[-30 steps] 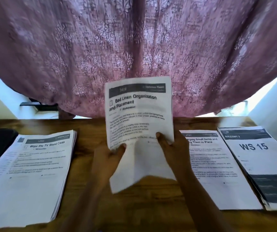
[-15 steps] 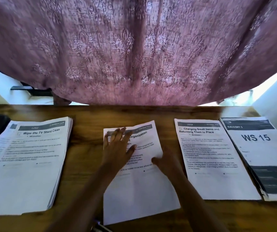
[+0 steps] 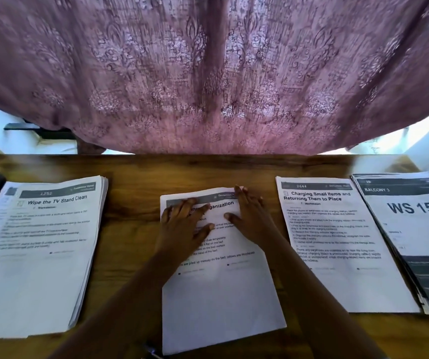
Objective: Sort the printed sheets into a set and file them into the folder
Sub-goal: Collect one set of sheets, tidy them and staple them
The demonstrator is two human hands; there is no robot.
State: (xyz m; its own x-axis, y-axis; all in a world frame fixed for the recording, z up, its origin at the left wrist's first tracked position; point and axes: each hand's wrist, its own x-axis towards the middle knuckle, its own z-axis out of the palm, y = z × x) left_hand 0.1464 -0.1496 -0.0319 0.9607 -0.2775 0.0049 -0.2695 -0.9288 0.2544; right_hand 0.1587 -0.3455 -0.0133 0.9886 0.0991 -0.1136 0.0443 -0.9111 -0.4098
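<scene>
Lying flat on the wooden table [image 3: 135, 172], the middle sheet [image 3: 221, 294] sat directly under both hands, its header partly readable as "...ganization" between the fingers. Left hand [image 3: 186, 224] rested palm-down on the sheet's upper left part, fingers spread and flat, gripping nothing. Right hand [image 3: 251, 216] lay palm-down on the upper right part, fingers extended together past the top edge, also pressing only. Thumbs pointed toward each other, apart, with print showing between them. Left of the left hand, well apart: thick stack [image 3: 39, 255] headed "Wipe the TV Stand Clean". Just right of the right hand: sheet [image 3: 337, 242] headed "Charging Small Items and Returning Them to Place". Beyond that, touching or overlapping its right edge: stack [image 3: 410, 229] marked "BALCONY 3 / WS 15". Past the fingertips, patterned mauve curtain [image 3: 208, 73] hung over the table's far edge.
</scene>
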